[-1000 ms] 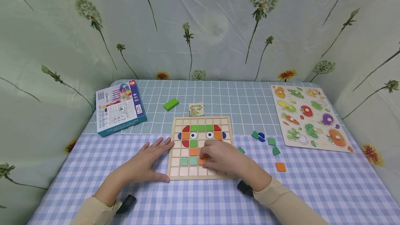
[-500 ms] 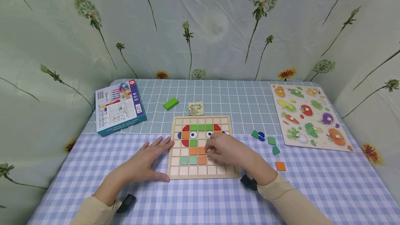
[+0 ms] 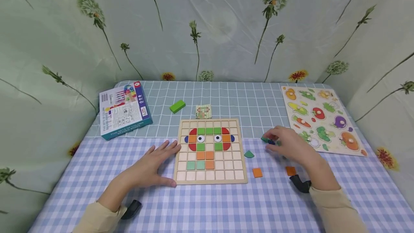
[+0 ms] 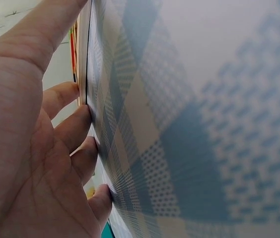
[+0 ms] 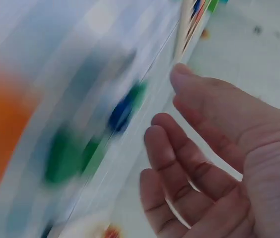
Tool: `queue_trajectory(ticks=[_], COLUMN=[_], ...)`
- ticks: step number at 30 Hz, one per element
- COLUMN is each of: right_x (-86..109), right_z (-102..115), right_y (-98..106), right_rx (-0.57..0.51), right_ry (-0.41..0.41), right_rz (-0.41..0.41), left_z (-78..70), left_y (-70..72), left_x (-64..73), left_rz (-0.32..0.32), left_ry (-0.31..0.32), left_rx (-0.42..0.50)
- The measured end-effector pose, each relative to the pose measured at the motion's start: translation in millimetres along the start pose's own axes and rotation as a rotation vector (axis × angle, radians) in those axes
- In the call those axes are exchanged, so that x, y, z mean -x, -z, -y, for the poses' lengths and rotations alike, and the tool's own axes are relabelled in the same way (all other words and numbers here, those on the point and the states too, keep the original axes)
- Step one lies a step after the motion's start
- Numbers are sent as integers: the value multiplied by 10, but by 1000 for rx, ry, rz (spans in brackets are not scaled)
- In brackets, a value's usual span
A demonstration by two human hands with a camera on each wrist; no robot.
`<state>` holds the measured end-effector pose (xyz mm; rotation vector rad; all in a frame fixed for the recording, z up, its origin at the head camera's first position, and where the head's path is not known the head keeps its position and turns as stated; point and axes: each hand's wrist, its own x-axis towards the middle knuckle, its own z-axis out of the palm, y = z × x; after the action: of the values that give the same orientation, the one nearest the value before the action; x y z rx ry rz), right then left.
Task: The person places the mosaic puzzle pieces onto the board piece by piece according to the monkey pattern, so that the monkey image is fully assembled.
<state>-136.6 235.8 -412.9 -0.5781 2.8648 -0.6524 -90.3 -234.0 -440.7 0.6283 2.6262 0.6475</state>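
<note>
A wooden grid board lies mid-table with coloured tiles forming a face-like pattern. My left hand rests at its left edge, fingers spread; in the left wrist view, fingertips touch the board's edge and the cloth. My right hand hovers over loose pieces to the right of the board, thumb and fingers apart. Beneath it a blue piece and a green piece partly show. In the right wrist view nothing is between the fingers; the blue pieces and an orange tile look blurred.
Nearer the board lie a green quarter-round and an orange square; another orange square is by my right wrist. A pattern card and green block lie behind. A box and vegetable puzzle flank the board.
My right hand has left the orange tiles on the board and moved right to the loose pieces, uncovering the board's right side and an orange square beside it. The left hand stays put.
</note>
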Motion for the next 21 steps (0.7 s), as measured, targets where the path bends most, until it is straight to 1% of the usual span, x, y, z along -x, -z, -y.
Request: queue_trajectory(ticks=[3,6,13,21], right_x=[124,193,198,171], right_z=[-192,-290,-373,-382], right_y=[68,94,69,50], right_rx=[0,4,6,16], right_ry=[-82,-127,-131,-159], right_rz=[12,25,34,30], left_z=[0,-9,0,10], left_y=[0,-1,-14,-15], left_x=[-4,-4,-3,-9], left_rz=[1,5,8,7], left_ry=[3,10,19,14], left_rx=[-4,-3,2,-6])
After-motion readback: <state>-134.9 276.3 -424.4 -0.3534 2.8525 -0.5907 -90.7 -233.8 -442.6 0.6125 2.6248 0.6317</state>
